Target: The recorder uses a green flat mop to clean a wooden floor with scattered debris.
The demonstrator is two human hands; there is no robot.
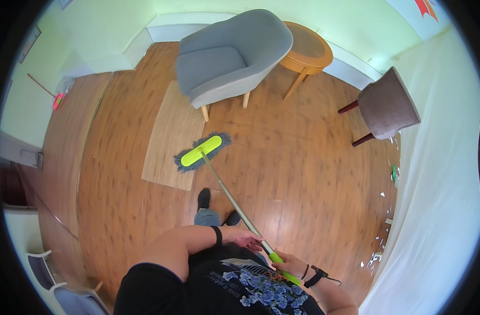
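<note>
A flat dust mop (201,151) with a lime-green plate and grey fringe lies on the wooden floor, partly over a paler floor patch (165,157). Its metal pole runs down to the person's body and ends in a green grip (281,263). My right hand (290,264), with a dark strap at the wrist, is closed around that grip. My left hand (247,238) is at the metal pole just above the grip, palm side partly visible; how firmly its fingers close on the pole is hard to see, but they touch it.
Ahead stand a grey armchair (224,59) and an oval wooden side table (309,47). A brown chair (389,104) is at the right, near a white curtain (425,177) with paper scraps (372,260) along it. A pink broom head (58,101) leans at the left wall; more chairs (76,299) stand lower left.
</note>
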